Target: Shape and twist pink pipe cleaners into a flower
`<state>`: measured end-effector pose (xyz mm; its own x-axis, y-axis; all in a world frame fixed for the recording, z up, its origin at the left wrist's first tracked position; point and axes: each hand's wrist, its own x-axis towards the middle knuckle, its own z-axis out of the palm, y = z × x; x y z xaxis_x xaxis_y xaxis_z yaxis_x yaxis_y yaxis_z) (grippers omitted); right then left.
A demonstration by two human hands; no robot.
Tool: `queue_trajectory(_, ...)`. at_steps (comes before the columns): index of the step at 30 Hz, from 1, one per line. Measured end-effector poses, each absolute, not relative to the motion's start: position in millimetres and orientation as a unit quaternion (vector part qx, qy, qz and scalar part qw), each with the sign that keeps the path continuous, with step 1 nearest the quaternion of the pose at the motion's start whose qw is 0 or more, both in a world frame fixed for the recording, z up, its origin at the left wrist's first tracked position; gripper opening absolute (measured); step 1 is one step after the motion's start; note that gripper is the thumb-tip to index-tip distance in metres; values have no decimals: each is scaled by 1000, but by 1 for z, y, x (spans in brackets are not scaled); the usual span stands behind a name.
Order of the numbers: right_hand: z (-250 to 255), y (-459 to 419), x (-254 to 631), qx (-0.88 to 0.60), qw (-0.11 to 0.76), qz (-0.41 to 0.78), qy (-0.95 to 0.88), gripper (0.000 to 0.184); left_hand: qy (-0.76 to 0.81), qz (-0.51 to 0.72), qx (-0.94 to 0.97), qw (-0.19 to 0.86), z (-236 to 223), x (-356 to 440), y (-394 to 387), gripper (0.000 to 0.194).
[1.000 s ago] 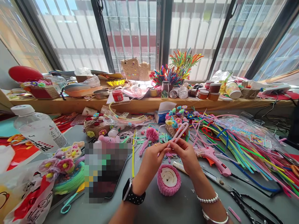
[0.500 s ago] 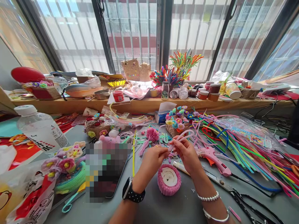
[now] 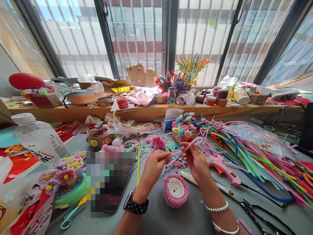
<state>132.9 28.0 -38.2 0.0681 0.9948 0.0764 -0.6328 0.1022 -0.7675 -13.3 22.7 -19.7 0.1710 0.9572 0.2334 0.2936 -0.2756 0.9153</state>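
Observation:
Between my hands are pale pink pipe cleaners (image 3: 179,152), bent into a loop at the upper right. My left hand (image 3: 156,164) pinches one end with thumb and forefinger. Higher up, my right hand (image 3: 195,163) grips them near the loop, fingers closed. Just below both hands a round pink fuzzy pot (image 3: 176,197) with a white rolled filling stands on the grey table. A pink pompom flower with a tassel (image 3: 158,142) lies behind my left hand. Right of my right hand is a pink glue gun (image 3: 226,169).
Large black-handled scissors (image 3: 256,212) lie at the right, before a heap of coloured pipe cleaners (image 3: 246,156). At left are a phone (image 3: 114,186), a water bottle (image 3: 39,138) and a green pot of fuzzy flowers (image 3: 70,192). Flower baskets and a crowded windowsill (image 3: 146,112) line the back.
My hands have drawn slightly apart, the left one moving left and the right one a little right. More of the pink strands now shows between them. The view has shifted slightly.

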Motion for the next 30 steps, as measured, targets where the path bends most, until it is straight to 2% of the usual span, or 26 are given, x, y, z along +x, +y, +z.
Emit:
queue_trajectory(7,-36,28,135,-286,693,600,-279,20,472,478,554,491,-19,-13,22,19)
queue_trajectory(18,-36,29,135,-297,704,586,-270,17,452,500,613,412,-21,-13,18,17)
queue_trajectory(25,-33,25,132,-319,666,589,-330,19,454,502,594,434,-21,-12,19,16)
queue_trajectory(30,-36,27,132,-329,678,565,-336,17,440,495,601,447,-24,-10,20,15)
